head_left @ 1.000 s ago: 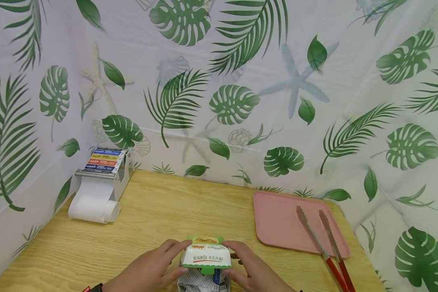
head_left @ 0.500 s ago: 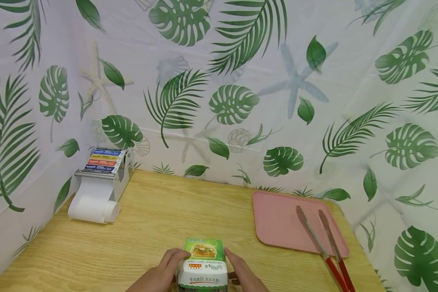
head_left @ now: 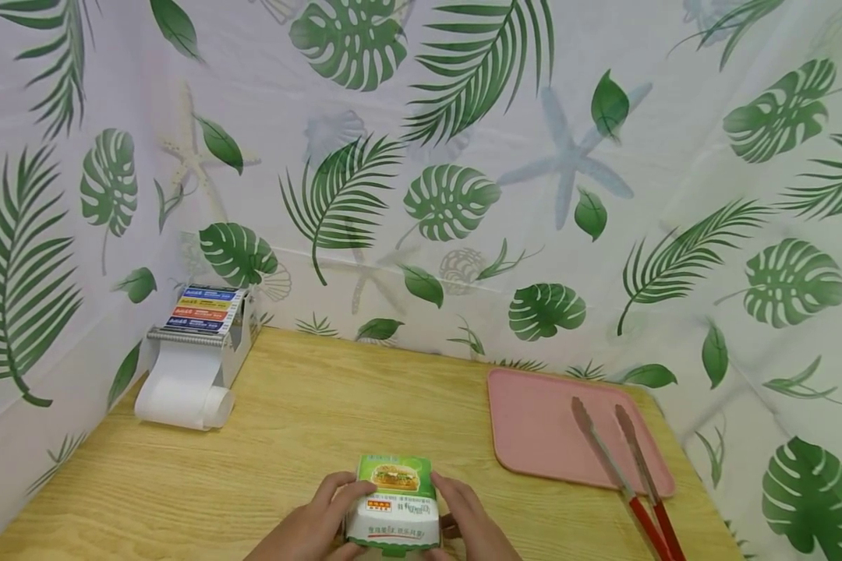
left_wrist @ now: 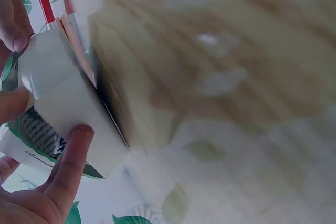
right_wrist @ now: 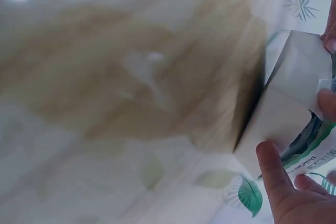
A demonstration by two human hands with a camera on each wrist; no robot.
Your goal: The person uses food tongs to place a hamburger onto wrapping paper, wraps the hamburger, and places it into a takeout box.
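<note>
A green and white paper burger box point(head_left: 398, 510) with a burger printed on its lid sits at the near edge of the wooden table. On its left side my left hand point(head_left: 312, 523) grips it, fingers along the lid and thumb at the front. My right hand point(head_left: 473, 523) holds the opposite side the same way. In the left wrist view, printed wrapping paper point(left_wrist: 43, 132) shows through a gap between the lid and the box's white side wall point(left_wrist: 79, 103). The right wrist view has my right index finger pressed on the white wall point(right_wrist: 281, 119).
A pink tray point(head_left: 533, 421) lies at the right, with red-handled tongs point(head_left: 645, 499) lying across it and over its front edge. At the back left stands a label dispenser point(head_left: 199, 312) with a white roll point(head_left: 182, 389) hanging out. Leaf-patterned sheeting point(head_left: 449, 234) walls the table.
The box lid, tilted up with the wrapping paper showing a second ago, has come down over the box. Both hands moved down with it and stay at its sides.
</note>
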